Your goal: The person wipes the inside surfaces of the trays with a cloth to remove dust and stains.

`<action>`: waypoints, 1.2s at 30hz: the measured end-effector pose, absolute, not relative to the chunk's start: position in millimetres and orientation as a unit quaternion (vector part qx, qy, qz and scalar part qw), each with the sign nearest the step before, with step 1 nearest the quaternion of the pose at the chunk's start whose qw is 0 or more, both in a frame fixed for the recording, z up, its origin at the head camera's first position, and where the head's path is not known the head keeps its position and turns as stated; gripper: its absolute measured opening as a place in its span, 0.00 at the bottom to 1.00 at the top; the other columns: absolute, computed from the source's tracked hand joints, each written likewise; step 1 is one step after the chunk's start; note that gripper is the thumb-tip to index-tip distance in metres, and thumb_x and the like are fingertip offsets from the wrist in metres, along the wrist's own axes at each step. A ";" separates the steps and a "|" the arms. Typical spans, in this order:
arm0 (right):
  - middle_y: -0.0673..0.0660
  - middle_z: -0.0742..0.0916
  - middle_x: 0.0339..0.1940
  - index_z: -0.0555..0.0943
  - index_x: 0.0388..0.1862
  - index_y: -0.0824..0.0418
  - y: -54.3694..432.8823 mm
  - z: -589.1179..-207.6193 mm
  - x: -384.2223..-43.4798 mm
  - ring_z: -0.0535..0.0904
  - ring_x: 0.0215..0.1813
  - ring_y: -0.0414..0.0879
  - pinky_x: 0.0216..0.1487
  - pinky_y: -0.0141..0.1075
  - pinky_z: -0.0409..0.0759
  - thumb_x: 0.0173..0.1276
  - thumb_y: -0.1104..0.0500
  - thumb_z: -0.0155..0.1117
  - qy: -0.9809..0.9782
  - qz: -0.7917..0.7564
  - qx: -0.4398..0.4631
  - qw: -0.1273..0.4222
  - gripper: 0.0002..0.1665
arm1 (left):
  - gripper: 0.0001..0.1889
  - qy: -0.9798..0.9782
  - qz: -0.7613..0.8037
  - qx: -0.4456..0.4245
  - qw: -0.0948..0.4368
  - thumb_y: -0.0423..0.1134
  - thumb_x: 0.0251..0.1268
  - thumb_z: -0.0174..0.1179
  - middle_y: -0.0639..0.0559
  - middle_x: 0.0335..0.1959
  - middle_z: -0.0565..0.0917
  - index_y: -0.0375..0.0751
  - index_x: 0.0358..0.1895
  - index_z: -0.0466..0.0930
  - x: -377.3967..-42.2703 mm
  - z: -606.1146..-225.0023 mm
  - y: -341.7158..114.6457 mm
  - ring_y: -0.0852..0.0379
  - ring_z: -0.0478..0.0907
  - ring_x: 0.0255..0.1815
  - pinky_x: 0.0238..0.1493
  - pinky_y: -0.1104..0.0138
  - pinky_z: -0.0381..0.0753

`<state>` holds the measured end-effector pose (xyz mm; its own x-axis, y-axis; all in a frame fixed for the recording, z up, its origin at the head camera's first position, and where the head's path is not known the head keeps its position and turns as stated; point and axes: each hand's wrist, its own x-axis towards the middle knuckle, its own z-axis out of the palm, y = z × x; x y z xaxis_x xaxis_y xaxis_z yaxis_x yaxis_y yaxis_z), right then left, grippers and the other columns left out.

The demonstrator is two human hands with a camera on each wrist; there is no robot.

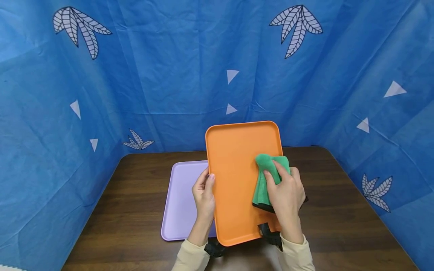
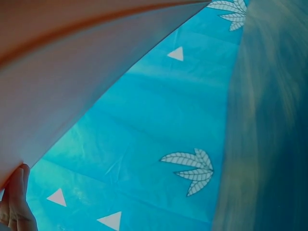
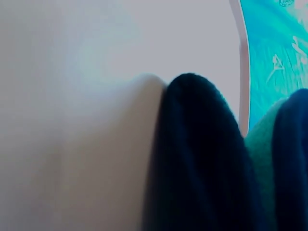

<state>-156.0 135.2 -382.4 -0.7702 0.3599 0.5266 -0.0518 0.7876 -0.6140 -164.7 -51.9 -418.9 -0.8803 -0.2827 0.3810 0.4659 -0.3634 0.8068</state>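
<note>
An orange tray (image 1: 234,180) with a low raised rim is held up at a tilt, its inner face toward the head camera. My left hand (image 1: 205,197) grips its left edge, thumb on the front. In the left wrist view, fingers (image 2: 18,204) show at the edge of the tray (image 2: 72,72). My right hand (image 1: 287,194) pinches a folded green cloth (image 1: 262,190) with a black border, against the right side of the tray's face. The right wrist view shows the cloth (image 3: 202,154) up close in shadow, over the pale-looking tray surface (image 3: 86,62).
A light purple tray (image 1: 181,199) lies flat on the dark wooden table (image 1: 132,203), partly covered by the orange tray and left arm. Blue curtains (image 1: 176,86) with white leaf and triangle prints surround the table at the back and sides. Black wrist straps (image 1: 269,235) sit at both sleeves.
</note>
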 end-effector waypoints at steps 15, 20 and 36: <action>0.64 0.81 0.39 0.86 0.51 0.52 110.2 -386.1 -153.8 0.77 0.30 0.58 0.26 0.50 0.74 0.57 0.51 0.75 -0.886 0.279 -0.034 0.369 0.21 | 0.20 -0.506 -0.829 -0.084 0.222 0.32 0.73 0.51 0.58 0.42 0.86 0.17 0.60 0.70 -168.5 -423.9 -51.0 0.64 0.83 0.41 0.41 0.71 0.84; 0.64 0.81 0.38 0.86 0.50 0.52 99.0 -385.8 -152.9 0.78 0.30 0.57 0.26 0.49 0.74 0.56 0.51 0.75 -0.886 0.265 -0.014 0.380 0.22 | 0.21 -0.510 -0.826 -0.078 0.227 0.32 0.73 0.51 0.59 0.43 0.86 0.17 0.60 0.70 -168.4 -424.1 -50.2 0.64 0.83 0.42 0.42 0.72 0.84; 0.62 0.81 0.34 0.87 0.49 0.53 64.2 -383.0 -144.3 0.76 0.29 0.53 0.23 0.41 0.70 0.53 0.52 0.78 -0.884 0.231 0.051 0.403 0.22 | 0.21 -0.524 -0.817 -0.078 0.225 0.33 0.74 0.52 0.59 0.46 0.85 0.19 0.62 0.70 -168.1 -425.3 -51.1 0.63 0.82 0.48 0.48 0.72 0.82</action>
